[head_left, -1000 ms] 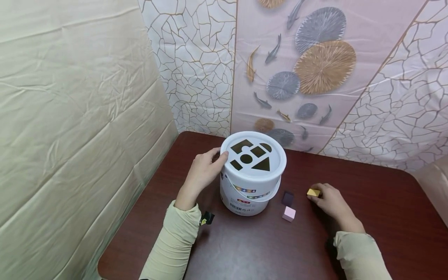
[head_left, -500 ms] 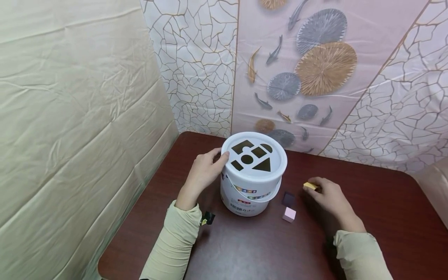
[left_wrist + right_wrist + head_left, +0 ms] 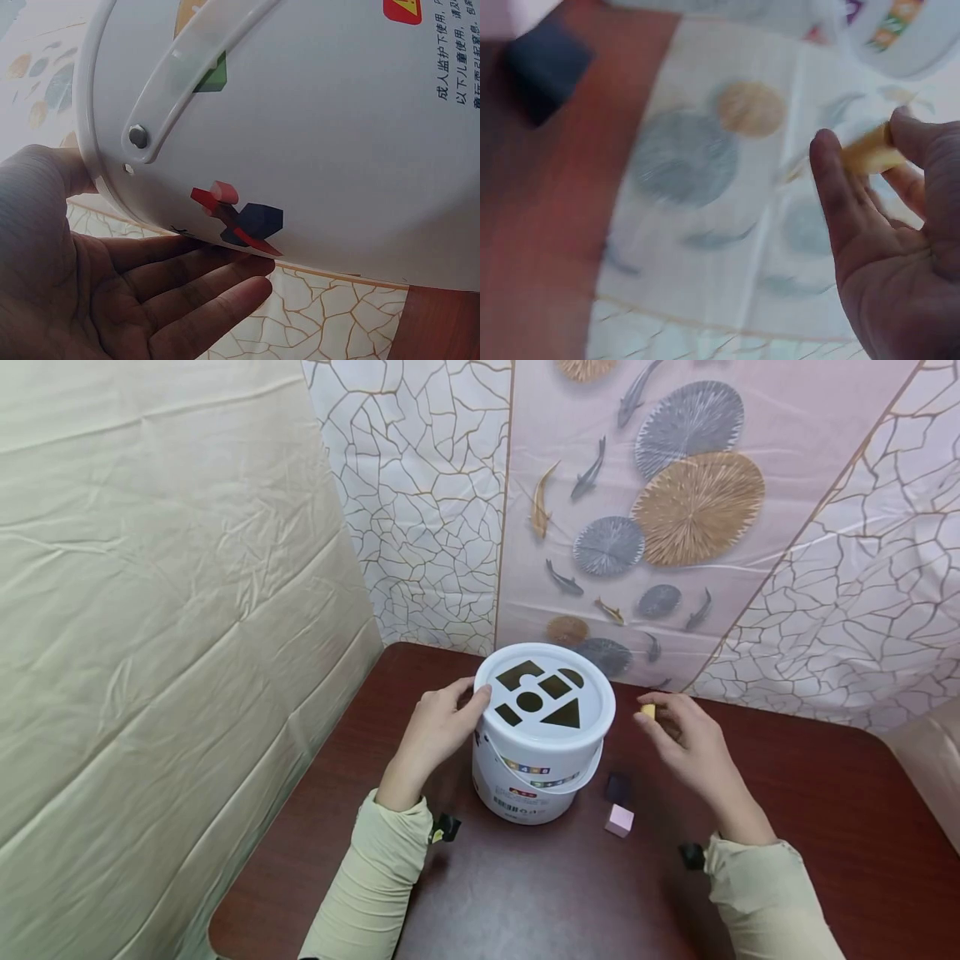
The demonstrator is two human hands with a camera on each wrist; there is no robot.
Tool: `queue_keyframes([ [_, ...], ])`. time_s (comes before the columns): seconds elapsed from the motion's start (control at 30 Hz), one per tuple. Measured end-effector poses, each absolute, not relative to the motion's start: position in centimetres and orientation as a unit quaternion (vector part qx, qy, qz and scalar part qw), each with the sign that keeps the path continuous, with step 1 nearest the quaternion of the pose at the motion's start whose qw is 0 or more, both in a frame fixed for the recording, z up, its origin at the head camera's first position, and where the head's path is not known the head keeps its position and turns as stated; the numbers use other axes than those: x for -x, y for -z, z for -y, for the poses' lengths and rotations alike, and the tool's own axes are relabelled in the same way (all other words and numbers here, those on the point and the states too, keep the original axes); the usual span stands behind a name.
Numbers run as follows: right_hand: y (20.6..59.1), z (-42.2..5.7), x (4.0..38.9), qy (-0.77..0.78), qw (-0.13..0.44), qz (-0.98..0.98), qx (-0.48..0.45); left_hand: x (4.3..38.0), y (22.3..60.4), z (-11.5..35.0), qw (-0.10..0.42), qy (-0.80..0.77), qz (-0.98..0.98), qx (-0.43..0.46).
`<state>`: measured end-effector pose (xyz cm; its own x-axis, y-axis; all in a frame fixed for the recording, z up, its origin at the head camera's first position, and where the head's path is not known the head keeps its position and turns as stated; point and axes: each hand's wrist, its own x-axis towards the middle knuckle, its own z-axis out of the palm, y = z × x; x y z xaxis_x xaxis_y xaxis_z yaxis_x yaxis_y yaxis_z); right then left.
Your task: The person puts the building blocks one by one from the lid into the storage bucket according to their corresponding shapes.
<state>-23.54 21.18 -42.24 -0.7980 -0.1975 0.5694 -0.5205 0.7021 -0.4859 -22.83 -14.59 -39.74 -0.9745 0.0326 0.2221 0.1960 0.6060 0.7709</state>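
A white bucket [image 3: 525, 806] stands on the table, its lid [image 3: 588, 720] cut with several shaped holes. My left hand [image 3: 438, 722] rests against its left side, thumb on the lid's rim. In the left wrist view, that hand's fingers [image 3: 199, 300] lie fairly straight along the wall. My right hand [image 3: 697, 747] is raised just right of the lid and pinches a small yellow block [image 3: 648, 711] between thumb and fingertips. The yellow block [image 3: 866, 156] looks blurred in the right wrist view. A pink cube [image 3: 619, 820] and a dark block [image 3: 618, 787] lie right of the bucket's base.
The bucket's white handle [image 3: 588, 772] hangs down across its front. A reddish-brown table [image 3: 525, 902] carries everything, with a patterned cloth [image 3: 427, 527] hanging behind it and a plain beige cloth [image 3: 187, 610] on the left.
My right hand has lifted the yellow block off the right of the table and brought it up and left toward the lid. The left hand, bucket, pink cube and dark block have stayed put.
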Motion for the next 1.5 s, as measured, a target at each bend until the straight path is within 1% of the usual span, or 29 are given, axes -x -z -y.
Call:
queue_keyframes([
  [0.17,39.1,-18.7,23.1,-0.362,0.241,0.881,-0.189,22.8,39.7,14.7,0.093,0.439,0.891,0.066],
  [0.33,36.5,-16.3,23.1,-0.428,0.235,0.855,-0.174,22.7,39.7,14.8,0.091,0.442,0.890,0.066],
  [0.43,35.7,-15.2,23.3,-0.450,0.230,0.847,-0.164,22.7,39.7,14.8,0.087,0.443,0.890,0.068],
  [0.63,35.3,-13.4,23.9,-0.431,0.218,0.864,-0.144,22.8,39.7,14.7,0.084,0.443,0.890,0.071],
  [0.73,35.5,-12.7,24.5,-0.399,0.237,0.870,-0.167,22.8,39.7,14.7,0.085,0.442,0.890,0.072],
  [0.9,36.2,-11.5,25.4,-0.321,0.306,0.868,-0.222,22.7,39.6,14.8,0.083,0.442,0.890,0.070],
  [1.0,36.5,-10.8,25.8,-0.300,0.341,0.861,-0.226,22.7,39.7,14.8,0.083,0.442,0.891,0.069],
  [1.07,36.5,-10.6,26.0,-0.292,0.352,0.863,-0.215,22.7,39.7,14.8,0.084,0.441,0.891,0.069],
  [1.17,36.4,-10.5,26.1,-0.276,0.347,0.877,-0.186,22.7,39.7,14.7,0.083,0.440,0.891,0.069],
  [1.27,36.2,-10.5,26.2,-0.263,0.323,0.895,-0.162,22.6,39.7,14.7,0.084,0.440,0.891,0.070],
  [1.37,36.1,-10.4,26.3,-0.254,0.304,0.905,-0.156,22.6,39.7,14.7,0.086,0.439,0.891,0.070],
  [1.5,36.1,-10.3,26.3,-0.251,0.295,0.908,-0.160,22.6,39.7,14.7,0.084,0.439,0.892,0.069],
])
